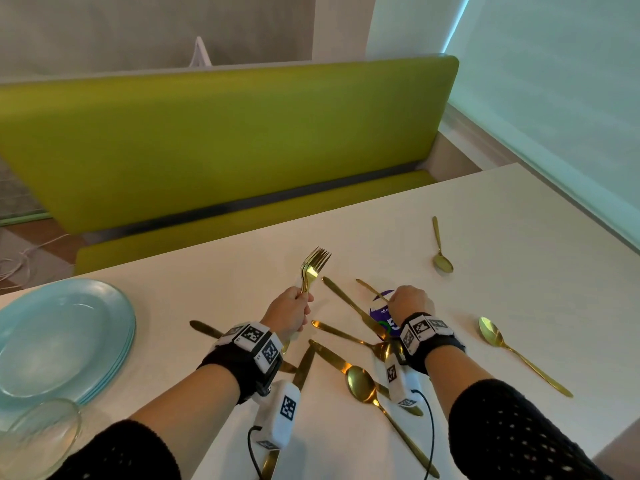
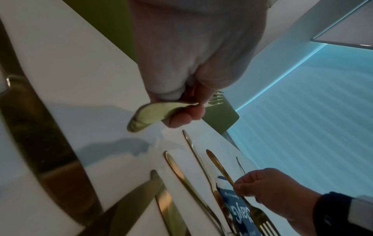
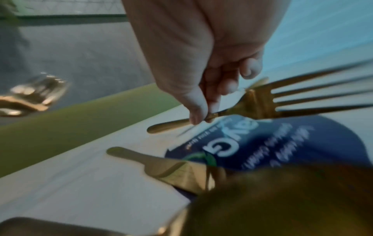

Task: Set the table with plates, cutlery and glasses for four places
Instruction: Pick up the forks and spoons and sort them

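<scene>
My left hand (image 1: 297, 308) grips a bundle of gold forks (image 1: 314, 264) by the handles, tines pointing up and away above the white table (image 1: 519, 209). The handle ends (image 2: 153, 115) stick out under my fist in the left wrist view. My right hand (image 1: 398, 301) pinches the thin neck of another gold fork (image 3: 262, 102) that lies over a blue label (image 3: 282, 143); its handle (image 1: 370, 288) points away. Gold knives (image 1: 349, 303) and a spoon (image 1: 362, 379) lie scattered between my wrists. A stack of pale blue glass plates (image 1: 62, 341) sits at the left.
Two more gold spoons (image 1: 441, 261) (image 1: 493, 334) lie to the right of my hands. A clear glass (image 1: 38, 434) stands at the near left corner. A green bench (image 1: 225, 133) runs behind the table's far edge, and a window blind (image 1: 554, 81) closes the right side.
</scene>
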A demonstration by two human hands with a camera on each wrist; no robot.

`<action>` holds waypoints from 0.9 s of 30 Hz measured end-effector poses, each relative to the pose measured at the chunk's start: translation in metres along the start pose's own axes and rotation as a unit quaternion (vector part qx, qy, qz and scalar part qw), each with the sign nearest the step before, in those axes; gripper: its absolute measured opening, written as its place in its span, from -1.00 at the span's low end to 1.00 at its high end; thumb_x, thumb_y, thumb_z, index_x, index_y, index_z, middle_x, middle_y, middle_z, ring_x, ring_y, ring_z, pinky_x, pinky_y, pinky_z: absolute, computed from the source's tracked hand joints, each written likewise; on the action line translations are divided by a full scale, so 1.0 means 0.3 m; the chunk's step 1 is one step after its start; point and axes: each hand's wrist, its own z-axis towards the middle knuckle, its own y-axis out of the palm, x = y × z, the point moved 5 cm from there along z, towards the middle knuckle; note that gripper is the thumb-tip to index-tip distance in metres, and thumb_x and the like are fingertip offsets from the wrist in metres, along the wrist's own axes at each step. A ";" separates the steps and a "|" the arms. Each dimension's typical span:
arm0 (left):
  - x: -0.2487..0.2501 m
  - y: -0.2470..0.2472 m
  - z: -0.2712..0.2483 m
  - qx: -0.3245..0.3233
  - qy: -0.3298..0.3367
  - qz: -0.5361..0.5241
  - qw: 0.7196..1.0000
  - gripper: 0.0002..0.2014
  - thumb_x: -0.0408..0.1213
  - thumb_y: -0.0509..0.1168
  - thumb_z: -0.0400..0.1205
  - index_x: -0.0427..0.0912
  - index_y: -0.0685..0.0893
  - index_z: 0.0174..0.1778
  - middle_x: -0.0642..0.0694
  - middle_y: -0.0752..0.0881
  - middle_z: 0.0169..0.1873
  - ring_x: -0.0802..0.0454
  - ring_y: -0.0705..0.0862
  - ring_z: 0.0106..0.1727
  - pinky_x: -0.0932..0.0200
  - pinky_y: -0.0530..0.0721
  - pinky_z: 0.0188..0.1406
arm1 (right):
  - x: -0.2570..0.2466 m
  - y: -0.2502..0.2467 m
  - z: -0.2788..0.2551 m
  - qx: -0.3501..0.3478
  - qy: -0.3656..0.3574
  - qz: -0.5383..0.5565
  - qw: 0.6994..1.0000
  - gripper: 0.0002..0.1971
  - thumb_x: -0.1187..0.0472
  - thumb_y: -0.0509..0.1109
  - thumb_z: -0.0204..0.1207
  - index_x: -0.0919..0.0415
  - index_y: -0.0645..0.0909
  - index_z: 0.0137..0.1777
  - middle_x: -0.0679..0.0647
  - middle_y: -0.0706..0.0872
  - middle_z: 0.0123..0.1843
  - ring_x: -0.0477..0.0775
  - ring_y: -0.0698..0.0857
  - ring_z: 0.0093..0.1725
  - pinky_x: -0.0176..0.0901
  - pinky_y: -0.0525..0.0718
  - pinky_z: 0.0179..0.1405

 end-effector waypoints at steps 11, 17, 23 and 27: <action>0.093 -0.026 -0.070 0.014 0.049 0.129 0.990 -0.83 -0.29 0.01 0.74 -0.15 0.51 0.07 -0.02 0.54 -0.25 -0.01 0.55 -0.10 0.07 0.60 0.02 | -0.297 -0.152 -0.334 0.132 -0.388 -0.216 0.886 -0.78 0.17 0.24 0.62 0.11 0.65 0.17 0.01 0.70 0.10 0.10 0.50 0.15 -0.05 0.43 0.13; 0.069 0.028 -0.176 -0.088 0.050 0.104 0.989 -0.78 -0.52 0.02 0.65 -0.23 0.45 -0.25 -0.11 0.49 -0.41 0.09 0.44 -0.42 0.30 0.46 -0.44 | -0.343 -0.170 -0.464 0.126 -0.434 -0.191 0.871 -0.77 0.11 0.27 0.60 0.04 0.70 0.15 0.06 0.58 0.18 0.13 0.43 0.24 -0.02 0.40 0.16; 0.024 0.067 -0.268 -0.157 0.034 0.108 0.981 -0.77 -0.51 0.02 0.63 -0.21 0.54 -0.22 -0.14 0.68 -0.34 0.19 0.64 -0.48 0.39 0.54 -0.53 | -0.317 -0.158 -0.535 0.091 -0.436 -0.186 0.876 -0.75 0.13 0.28 0.59 0.01 0.70 0.19 0.06 0.58 0.23 0.14 0.40 0.32 -0.02 0.39 0.19; 0.000 0.098 -0.317 -0.190 0.012 0.034 0.981 -0.71 -0.62 -0.05 0.58 -0.27 0.53 -0.20 -0.17 0.63 -0.33 0.00 0.63 -0.34 0.20 0.62 -0.27 | -0.292 -0.130 -0.556 0.079 -0.428 -0.186 0.881 -0.75 0.07 0.26 0.60 -0.03 0.70 0.18 0.04 0.59 0.22 0.12 0.40 0.32 -0.03 0.41 0.22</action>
